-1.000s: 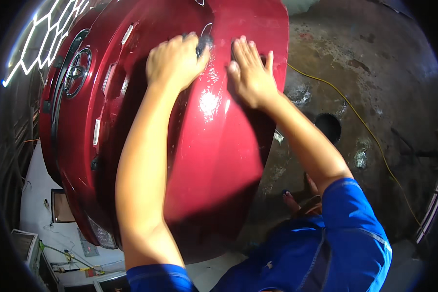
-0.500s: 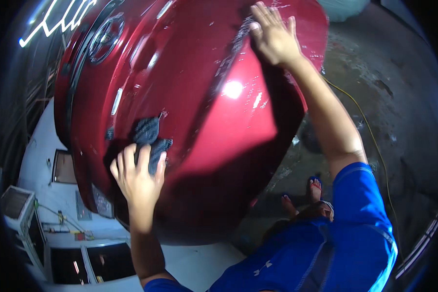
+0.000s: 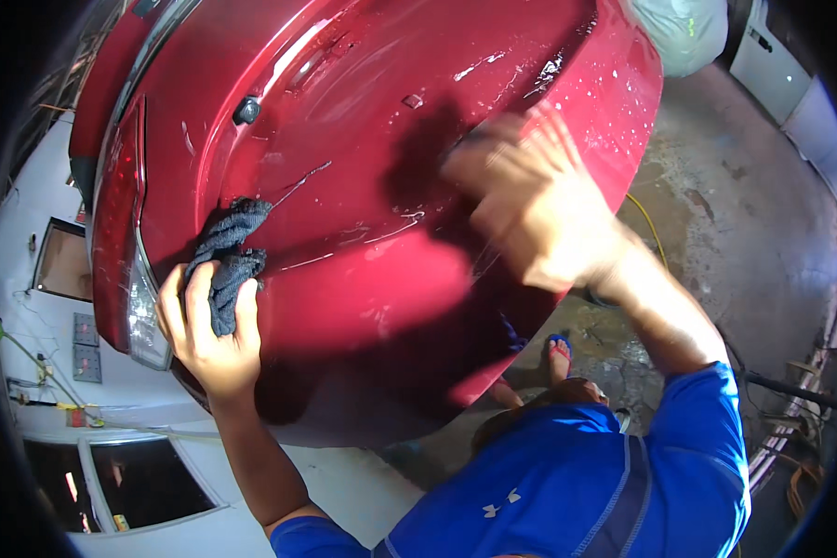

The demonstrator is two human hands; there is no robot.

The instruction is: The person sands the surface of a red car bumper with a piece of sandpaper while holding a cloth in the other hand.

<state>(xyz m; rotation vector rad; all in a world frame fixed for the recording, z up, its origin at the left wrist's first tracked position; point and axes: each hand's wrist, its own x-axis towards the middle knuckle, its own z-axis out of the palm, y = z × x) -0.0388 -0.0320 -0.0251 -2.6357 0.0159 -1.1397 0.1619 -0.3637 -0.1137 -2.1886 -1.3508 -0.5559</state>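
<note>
The wet red rear of a car [image 3: 344, 205] fills the middle of the view, with water drops and streaks on its paint. My left hand [image 3: 216, 349] curls its fingers over a crumpled dark grey cloth [image 3: 235, 279] on the panel, beside the tail light [image 3: 144, 312]. My right hand [image 3: 539, 200] is over the bumper, smeared by motion. Its fingertips are near a dark patch of shadow. Whether anything is in or under that hand, I cannot make out.
A round black sensor or knob [image 3: 246, 111] sits on the car's panel. Beyond the far right corner stands a pale, bulging bag-like thing [image 3: 693, 33]. A yellow hose or cord [image 3: 649, 228] lies on the wet concrete floor [image 3: 707, 177]. At left is a white wall with dark windows [image 3: 149, 479].
My right hand has come nearer from the far edge of the panel and is now blurred. My left hand has moved left with the cloth. The view has shifted over the car.
</note>
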